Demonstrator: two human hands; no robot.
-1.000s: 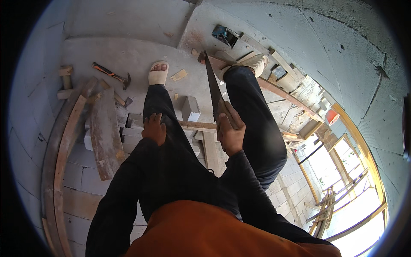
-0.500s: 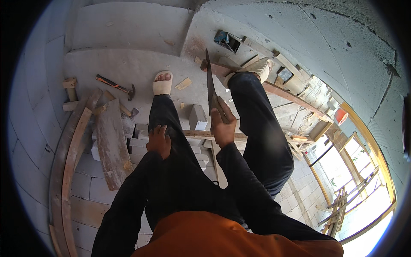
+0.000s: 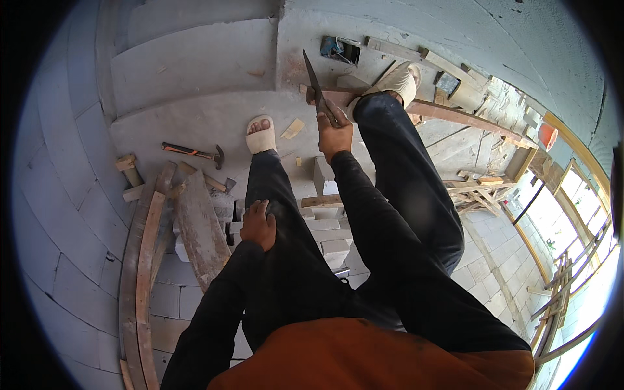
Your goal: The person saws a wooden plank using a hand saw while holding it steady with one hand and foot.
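Observation:
My right hand [image 3: 335, 133] is closed on the handle of a hand saw [image 3: 312, 75], whose long dark blade points away from me across the end of a reddish wooden beam [image 3: 455, 117]; whether it touches the wood I cannot tell. My right foot in a cream slipper [image 3: 403, 81] is up at that beam. My left hand [image 3: 258, 227] rests on my left thigh with its fingers apart, holding nothing. Beyond it on the floor lie a claw hammer [image 3: 192, 151] with orange-and-black handle and a hatchet [image 3: 211, 180] with wooden handle.
Weathered planks [image 3: 201, 227] and long boards [image 3: 143, 273] lie at left beside a block wall [image 3: 71, 195]. White blocks [image 3: 335, 250] sit below me. A dark box [image 3: 339, 50], wood offcuts and an orange object [image 3: 547, 135] are farther off. Leaning timbers [image 3: 559, 292] stand by a bright opening at right.
My right hand and the saw have moved away from my body, up toward the beam's end. My left hand stays on my thigh while the view has shifted.

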